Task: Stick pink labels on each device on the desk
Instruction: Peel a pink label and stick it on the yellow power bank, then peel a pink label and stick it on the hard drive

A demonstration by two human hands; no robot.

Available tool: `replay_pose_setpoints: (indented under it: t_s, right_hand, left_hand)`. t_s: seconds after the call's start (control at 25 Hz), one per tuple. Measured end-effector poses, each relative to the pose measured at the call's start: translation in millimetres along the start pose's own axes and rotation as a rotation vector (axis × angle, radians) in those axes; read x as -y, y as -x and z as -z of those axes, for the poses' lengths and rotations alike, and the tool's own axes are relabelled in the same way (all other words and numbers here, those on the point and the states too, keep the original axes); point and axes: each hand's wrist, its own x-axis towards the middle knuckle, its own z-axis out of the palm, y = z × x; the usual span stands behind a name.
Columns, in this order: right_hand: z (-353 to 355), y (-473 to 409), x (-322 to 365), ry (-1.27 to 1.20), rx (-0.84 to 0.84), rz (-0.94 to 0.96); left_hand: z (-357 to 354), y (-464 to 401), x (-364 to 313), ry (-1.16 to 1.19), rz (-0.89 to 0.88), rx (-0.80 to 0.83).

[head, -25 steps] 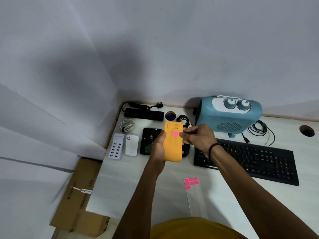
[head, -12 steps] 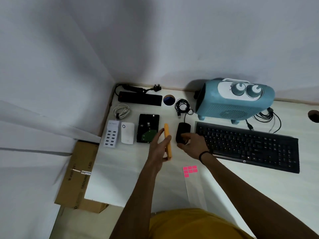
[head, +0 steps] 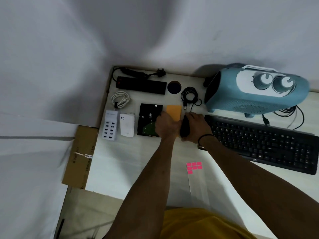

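Note:
My left hand [head: 166, 125] rests on the near end of a flat orange device [head: 174, 112], which lies on the white desk [head: 131, 161] between the hard drive [head: 149, 119] and the black mouse [head: 185, 127]. The orange device's visible face shows no pink label. My right hand [head: 196, 125] is wrapped around the mouse. A clear backing sheet with several pink labels [head: 194, 167] lies on the desk nearer to me, between my forearms.
Along the desk from the left: a white USB charging hub [head: 110, 127], a white plug-in device [head: 127, 125], a coiled white cable [head: 120, 99], a black power strip [head: 140, 85], a cable hole [head: 174, 87], a blue fan heater [head: 255, 91] and a black keyboard [head: 265, 142]. A cardboard box [head: 81, 156] sits beside the desk's left edge.
My left hand lowered the orange device, with its pink label, from mid-air and laid it flat on the desk, label side out of sight. My right hand went down onto the mouse.

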Motion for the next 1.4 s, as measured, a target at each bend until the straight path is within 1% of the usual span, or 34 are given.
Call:
replay_pose_setpoints:
  t_s: [0.24,0.4,0.6,0.76,0.84,0.92,1.0,1.08,1.2,1.28,1.4]
  right_hand:
    - [6,1,-12,0.000,0.008,0.006]
    - [9,1,-11,-0.010,0.027,0.003]
    - [18,15,-7,0.012,0.009,0.003]
    - [20,44,-4,-0.040,-0.090,0.041]
    - [14,65,-3,-0.111,-0.151,0.053]
    - [2,89,-6,-0.184,-0.196,0.027]
    - [-15,113,-13,-0.212,-0.201,-0.005]
    - [-37,140,-24,-0.202,-0.161,-0.034]
    - [-73,172,-39,-0.146,-0.046,-0.067]
    - [-92,186,-44,-0.080,0.033,-0.071]
    - [-111,200,-43,0.035,0.152,-0.089]
  left_hand:
    - [-13,-1,1,-0.186,-0.058,-0.050]
    - [-14,1,2,-0.222,-0.074,-0.031]
    - [-6,19,4,-0.150,-0.151,-0.018]
    - [7,42,17,-0.003,-0.305,0.004]
    - [8,59,27,0.049,-0.380,0.032]
    - [1,79,38,0.041,-0.437,0.081]
    - [-11,95,51,0.020,-0.459,0.147]
    - [-25,111,64,0.017,-0.451,0.183]
    - [-43,128,82,-0.012,-0.381,0.242]
    - [-50,133,92,-0.072,-0.354,0.302]
    - [-59,138,105,-0.217,-0.370,0.379]
